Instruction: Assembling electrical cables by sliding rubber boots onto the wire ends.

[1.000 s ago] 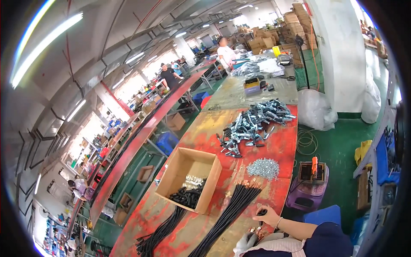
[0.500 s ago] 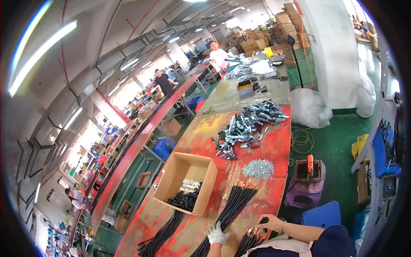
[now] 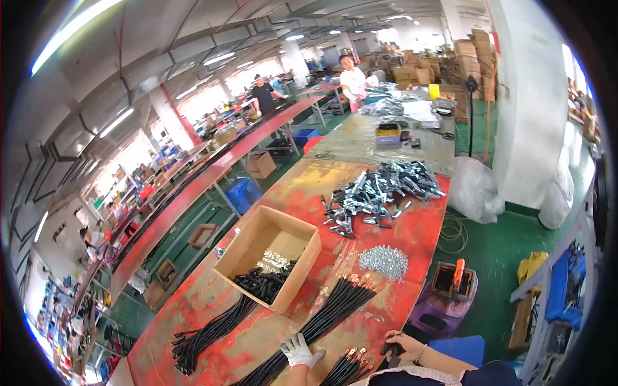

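My left hand (image 3: 300, 350), in a white glove, lies with fingers spread on a long bundle of black cables (image 3: 330, 315) with copper-coloured ends. My bare right hand (image 3: 404, 348) is curled round a small black piece (image 3: 390, 348), whose kind I cannot make out. Just left of that hand, a second bundle of black cables (image 3: 347, 368) shows its copper-coloured ends at the lower edge. Farther left lies another bundle of black cables (image 3: 212, 331). Beyond the cables is a pile of small silvery metal parts (image 3: 384, 262).
A cardboard box (image 3: 302, 273) with black pieces stands left of the cables on the red-worn table (image 3: 290, 193). Metal clamps with dark handles (image 3: 380, 193) are heaped farther back. To the right are a blue stool (image 3: 460, 349) and a purple stool (image 3: 444, 315). Two people stand beyond.
The whole view has turned and shifted. My left hand stays spread on the cable bundle. My right hand remains curled, now lower and closer round the small black piece.
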The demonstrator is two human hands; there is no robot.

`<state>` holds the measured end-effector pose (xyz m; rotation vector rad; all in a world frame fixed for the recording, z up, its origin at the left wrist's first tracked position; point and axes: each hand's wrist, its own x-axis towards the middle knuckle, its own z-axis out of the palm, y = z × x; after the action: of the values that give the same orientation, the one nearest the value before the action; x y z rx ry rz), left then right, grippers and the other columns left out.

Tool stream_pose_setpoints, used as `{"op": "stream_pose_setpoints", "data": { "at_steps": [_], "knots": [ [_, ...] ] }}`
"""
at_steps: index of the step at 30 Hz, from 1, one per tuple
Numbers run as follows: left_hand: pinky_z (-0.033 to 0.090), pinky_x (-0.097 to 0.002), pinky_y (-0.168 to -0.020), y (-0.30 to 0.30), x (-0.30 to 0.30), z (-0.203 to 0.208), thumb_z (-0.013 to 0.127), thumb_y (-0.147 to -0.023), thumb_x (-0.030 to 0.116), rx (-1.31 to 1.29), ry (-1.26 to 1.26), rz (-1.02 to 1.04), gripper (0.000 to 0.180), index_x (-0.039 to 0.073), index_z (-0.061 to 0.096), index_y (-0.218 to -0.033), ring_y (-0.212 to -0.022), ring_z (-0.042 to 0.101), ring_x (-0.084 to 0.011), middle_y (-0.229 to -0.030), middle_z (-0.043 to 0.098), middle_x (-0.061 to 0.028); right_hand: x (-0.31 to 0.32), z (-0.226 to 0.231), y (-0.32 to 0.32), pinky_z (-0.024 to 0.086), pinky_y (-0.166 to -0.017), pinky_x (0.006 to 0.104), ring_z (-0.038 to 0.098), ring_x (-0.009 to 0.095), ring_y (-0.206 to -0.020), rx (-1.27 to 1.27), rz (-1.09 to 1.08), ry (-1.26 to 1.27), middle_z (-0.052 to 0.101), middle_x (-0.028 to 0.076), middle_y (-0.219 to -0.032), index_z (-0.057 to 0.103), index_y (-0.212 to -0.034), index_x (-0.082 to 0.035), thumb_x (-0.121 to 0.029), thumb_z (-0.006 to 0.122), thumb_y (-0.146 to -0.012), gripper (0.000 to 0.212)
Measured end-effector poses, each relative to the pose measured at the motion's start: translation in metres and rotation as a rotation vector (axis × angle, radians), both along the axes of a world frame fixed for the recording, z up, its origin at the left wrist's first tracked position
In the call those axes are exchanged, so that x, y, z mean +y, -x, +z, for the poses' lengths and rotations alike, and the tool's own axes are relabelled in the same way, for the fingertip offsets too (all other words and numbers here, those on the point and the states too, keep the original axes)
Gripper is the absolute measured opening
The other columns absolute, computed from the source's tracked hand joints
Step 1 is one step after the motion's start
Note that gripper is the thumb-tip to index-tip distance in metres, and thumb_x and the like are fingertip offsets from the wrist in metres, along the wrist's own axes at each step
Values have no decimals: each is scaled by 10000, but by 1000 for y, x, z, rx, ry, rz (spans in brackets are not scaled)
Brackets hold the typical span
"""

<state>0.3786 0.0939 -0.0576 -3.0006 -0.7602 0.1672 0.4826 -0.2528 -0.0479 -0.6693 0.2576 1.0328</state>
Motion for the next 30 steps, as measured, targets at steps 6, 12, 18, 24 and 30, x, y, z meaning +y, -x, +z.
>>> {"op": "stream_pose_setpoints", "data": {
  "at_steps": [6,12,18,24,30],
  "knots": [
    [176,-569,-1087,-42,-2,13,698,-575,717,93,54,42,1158,26,293,-1411,-1306,334,-401,-1389,378,-214,34,11,-60,531,-538,278,605,159,-626,-105,247,65,621,77,-877,569,-1011,-85,-108,669,-904,149],
    [296,-528,-1081,-130,-16,12,738,-573,696,118,191,19,1189,101,236,-1473,-1280,442,-382,-1388,440,-190,44,-6,-143,538,-557,255,621,137,-667,-200,284,-2,636,69,-872,583,-1050,-55,-145,644,-928,163],
    [418,-466,-1028,-177,-14,28,752,-626,633,261,290,-6,1129,97,242,-1478,-1221,512,-371,-1356,497,-195,40,-11,-212,536,-572,247,633,145,-658,-182,328,56,655,80,-910,590,-1044,-48,-153,631,-939,154],
    [453,-476,-991,-192,-27,26,671,-743,331,312,199,95,805,87,332,-1432,-1202,527,-397,-1337,502,-227,76,-17,-239,478,-510,245,609,138,-646,-104,525,128,623,53,-815,561,-1027,-80,-170,716,-878,234],
    [482,-435,-939,-193,-9,1,640,-769,386,167,232,67,531,61,570,-1182,-1110,587,-358,-1149,614,-224,118,-31,-242,495,-534,256,596,136,-645,-147,495,43,626,55,-819,567,-1022,-80,-160,738,-860,249]
  ]
}}
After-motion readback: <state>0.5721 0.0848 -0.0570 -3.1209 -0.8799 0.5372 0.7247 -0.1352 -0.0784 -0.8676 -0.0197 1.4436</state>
